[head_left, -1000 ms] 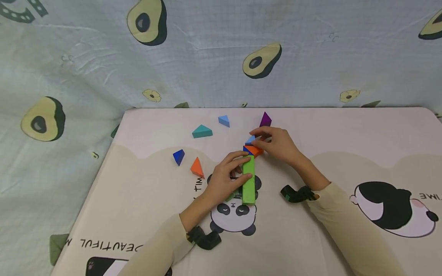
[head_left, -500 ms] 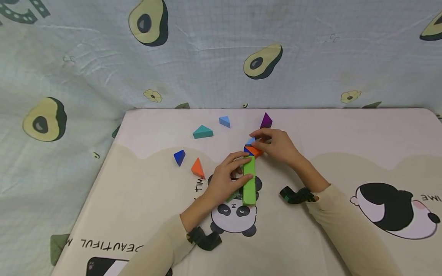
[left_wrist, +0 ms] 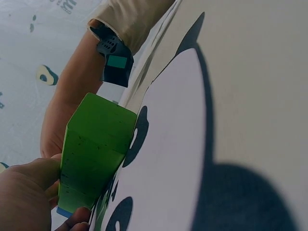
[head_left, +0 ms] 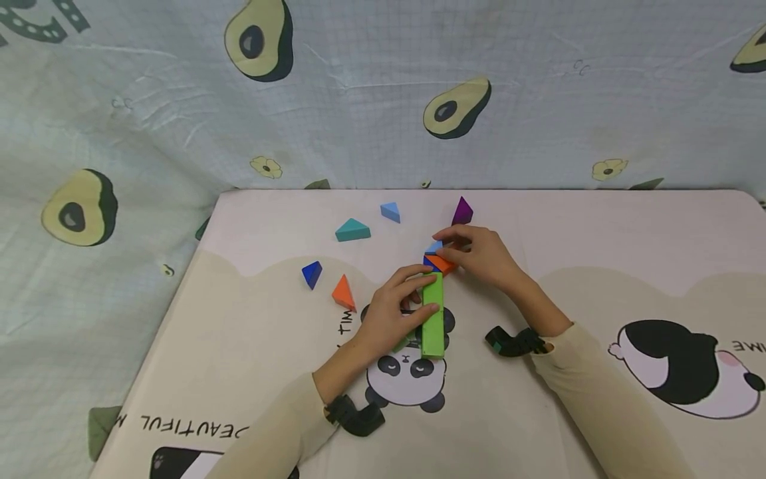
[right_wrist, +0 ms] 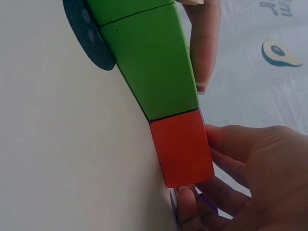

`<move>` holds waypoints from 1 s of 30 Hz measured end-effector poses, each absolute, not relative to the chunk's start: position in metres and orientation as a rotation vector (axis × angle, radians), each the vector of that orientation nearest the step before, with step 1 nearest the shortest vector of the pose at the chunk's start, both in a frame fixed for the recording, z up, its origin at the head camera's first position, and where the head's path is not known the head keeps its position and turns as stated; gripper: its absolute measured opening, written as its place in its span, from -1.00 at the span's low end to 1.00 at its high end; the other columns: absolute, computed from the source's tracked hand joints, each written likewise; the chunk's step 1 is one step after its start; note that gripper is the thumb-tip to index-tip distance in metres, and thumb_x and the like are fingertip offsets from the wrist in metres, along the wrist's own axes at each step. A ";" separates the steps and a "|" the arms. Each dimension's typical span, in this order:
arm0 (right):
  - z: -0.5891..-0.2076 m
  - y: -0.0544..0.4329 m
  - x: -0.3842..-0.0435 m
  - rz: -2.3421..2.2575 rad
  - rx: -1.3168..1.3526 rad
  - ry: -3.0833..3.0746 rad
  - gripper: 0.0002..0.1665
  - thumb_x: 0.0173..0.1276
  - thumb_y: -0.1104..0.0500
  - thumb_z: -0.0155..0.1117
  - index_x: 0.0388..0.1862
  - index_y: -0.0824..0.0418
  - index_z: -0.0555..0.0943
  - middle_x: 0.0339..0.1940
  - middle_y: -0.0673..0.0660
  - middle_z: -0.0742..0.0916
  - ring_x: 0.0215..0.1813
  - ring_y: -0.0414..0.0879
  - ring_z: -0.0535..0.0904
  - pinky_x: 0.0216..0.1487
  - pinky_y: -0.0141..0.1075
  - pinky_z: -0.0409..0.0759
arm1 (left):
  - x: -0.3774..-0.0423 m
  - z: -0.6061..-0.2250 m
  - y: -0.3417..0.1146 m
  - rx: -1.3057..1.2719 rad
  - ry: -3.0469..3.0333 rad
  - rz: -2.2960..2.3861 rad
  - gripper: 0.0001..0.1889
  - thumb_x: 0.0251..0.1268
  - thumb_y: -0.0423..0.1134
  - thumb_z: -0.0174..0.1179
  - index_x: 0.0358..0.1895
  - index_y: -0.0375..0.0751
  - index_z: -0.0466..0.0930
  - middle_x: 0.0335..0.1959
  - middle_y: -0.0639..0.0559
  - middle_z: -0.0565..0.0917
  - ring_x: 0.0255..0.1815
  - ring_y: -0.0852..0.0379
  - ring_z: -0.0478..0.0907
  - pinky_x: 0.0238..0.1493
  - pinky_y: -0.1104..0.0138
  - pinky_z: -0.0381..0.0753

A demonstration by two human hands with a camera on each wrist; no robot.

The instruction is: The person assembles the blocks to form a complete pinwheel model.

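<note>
A row of green blocks point(head_left: 433, 336) lies over the panda print, its end face also showing in the left wrist view. My left hand point(head_left: 389, 316) holds the row from its left side, thumb and fingertips on the green. Beyond the row's far end sit an orange block point(head_left: 443, 264) and a dark blue triangular block point(head_left: 427, 263), lined up with it. At the very tip is a light blue triangular block point(head_left: 433, 248), pinched between thumb and fingers of my right hand point(head_left: 481, 256). In the right wrist view the orange block point(right_wrist: 183, 149) butts against the green.
Loose triangular blocks lie about: purple point(head_left: 462, 211) just behind my right hand, light blue point(head_left: 391, 212), teal point(head_left: 353, 230), dark blue point(head_left: 312, 273) and orange point(head_left: 344, 293) to the left. A patterned cloth point(head_left: 347, 133) rises behind the table's back edge.
</note>
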State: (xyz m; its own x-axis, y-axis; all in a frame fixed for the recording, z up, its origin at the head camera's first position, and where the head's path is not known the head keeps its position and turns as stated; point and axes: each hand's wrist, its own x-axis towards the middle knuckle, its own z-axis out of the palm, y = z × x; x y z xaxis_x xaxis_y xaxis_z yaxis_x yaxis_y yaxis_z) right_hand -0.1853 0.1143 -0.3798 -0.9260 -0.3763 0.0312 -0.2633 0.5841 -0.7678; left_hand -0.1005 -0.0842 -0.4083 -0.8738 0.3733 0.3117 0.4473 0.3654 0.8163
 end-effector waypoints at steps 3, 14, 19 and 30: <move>-0.381 0.114 -0.185 -1.271 -0.535 2.669 -0.67 0.32 0.15 0.30 0.05 0.18 0.64 -0.14 0.14 0.70 -0.11 0.00 0.59 -0.19 -0.19 0.53 | -0.100 -0.408 -0.085 -0.767 -2.531 -1.560 -0.55 0.22 -0.26 0.32 0.17 -0.28 0.55 0.25 0.03 0.43 -0.27 0.15 0.45 -0.28 0.40 0.47; -0.382 0.113 -0.182 -1.284 -0.570 2.656 -0.65 0.36 0.21 0.22 0.12 0.22 0.59 -0.08 0.18 0.67 -0.07 0.03 0.57 -0.10 -0.13 0.54 | -0.100 -0.409 -0.085 -0.770 -2.525 -1.557 -0.56 0.22 -0.25 0.32 0.17 -0.27 0.56 0.24 0.03 0.43 -0.28 0.14 0.45 -0.28 0.41 0.47; -0.382 0.113 -0.181 -1.276 -0.577 2.668 -0.67 0.40 0.17 0.19 0.10 0.21 0.60 -0.07 0.16 0.67 -0.08 0.02 0.56 -0.17 -0.17 0.52 | -0.100 -0.409 -0.085 -0.768 -2.528 -1.546 -0.56 0.21 -0.25 0.32 0.16 -0.27 0.56 0.25 0.03 0.43 -0.28 0.14 0.46 -0.28 0.41 0.47; -0.385 0.112 -0.181 -1.314 -0.571 2.694 -0.70 0.42 0.18 0.16 0.08 0.22 0.61 -0.07 0.17 0.68 -0.10 0.02 0.57 -0.13 -0.16 0.51 | -0.100 -0.409 -0.085 -0.765 -2.537 -1.530 -0.56 0.21 -0.25 0.32 0.16 -0.27 0.56 0.25 0.03 0.43 -0.29 0.14 0.44 -0.28 0.42 0.46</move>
State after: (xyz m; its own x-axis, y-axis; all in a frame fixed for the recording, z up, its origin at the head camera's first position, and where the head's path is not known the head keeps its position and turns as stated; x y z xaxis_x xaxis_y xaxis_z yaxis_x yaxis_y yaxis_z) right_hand -0.1805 0.1119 -0.3845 -0.9260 -0.3686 0.0815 -0.2912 0.5601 -0.7755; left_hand -0.1004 -0.0853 -0.4086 -0.8717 0.3730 0.3179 0.4552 0.3759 0.8071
